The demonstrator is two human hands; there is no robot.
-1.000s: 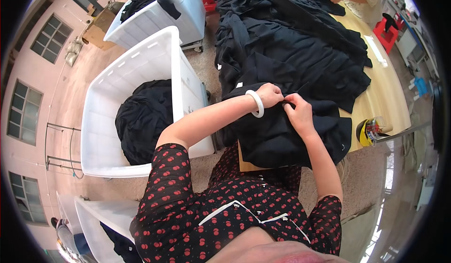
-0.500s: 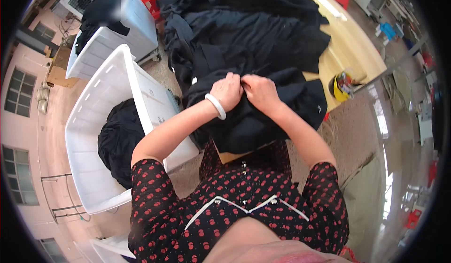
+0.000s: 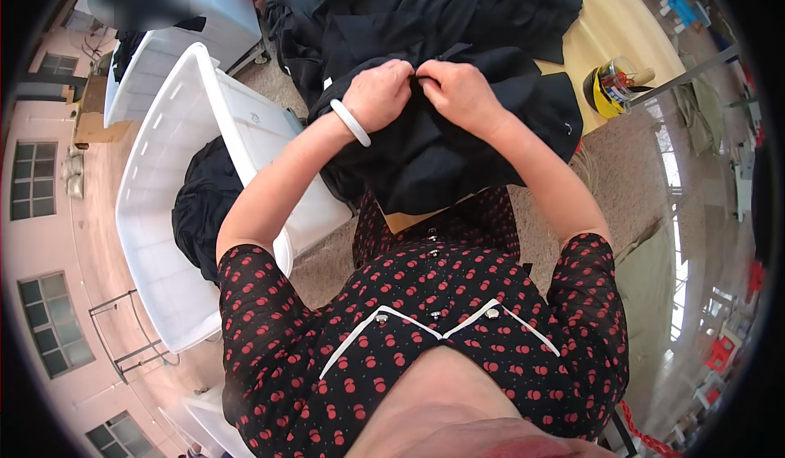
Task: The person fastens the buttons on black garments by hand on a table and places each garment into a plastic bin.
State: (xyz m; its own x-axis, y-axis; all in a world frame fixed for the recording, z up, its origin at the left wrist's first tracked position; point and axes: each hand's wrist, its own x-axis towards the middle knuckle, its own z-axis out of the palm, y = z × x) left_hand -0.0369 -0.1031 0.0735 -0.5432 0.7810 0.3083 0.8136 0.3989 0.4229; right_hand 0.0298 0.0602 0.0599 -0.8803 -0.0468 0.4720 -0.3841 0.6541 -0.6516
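Observation:
A black garment (image 3: 425, 155) lies over the near end of the table and hangs past its front edge. My left hand (image 3: 380, 96), with a white bangle on the wrist, pinches its fabric. Close beside it, my right hand (image 3: 463, 94) grips the same garment, thumb and fingers pressed together. The two sets of fingertips almost meet, with a short stretch of black edge between them. A small white mark shows on the garment's right part. What lies under my fingers is hidden. Behind my hands a heap of black garments (image 3: 425, 12) covers much of the table.
The pale wooden table (image 3: 609, 29) shows at the right. A yellow-and-black tub (image 3: 607, 98) of small items stands at its right edge. At my left is a white bin (image 3: 159, 237) holding black cloth (image 3: 204, 204); another white bin (image 3: 221, 16) stands beyond it.
The view has tilted down, so the table sits higher in it. Both hands appear larger and slightly raised, still pinching the garment, and a fabric edge now shows between them.

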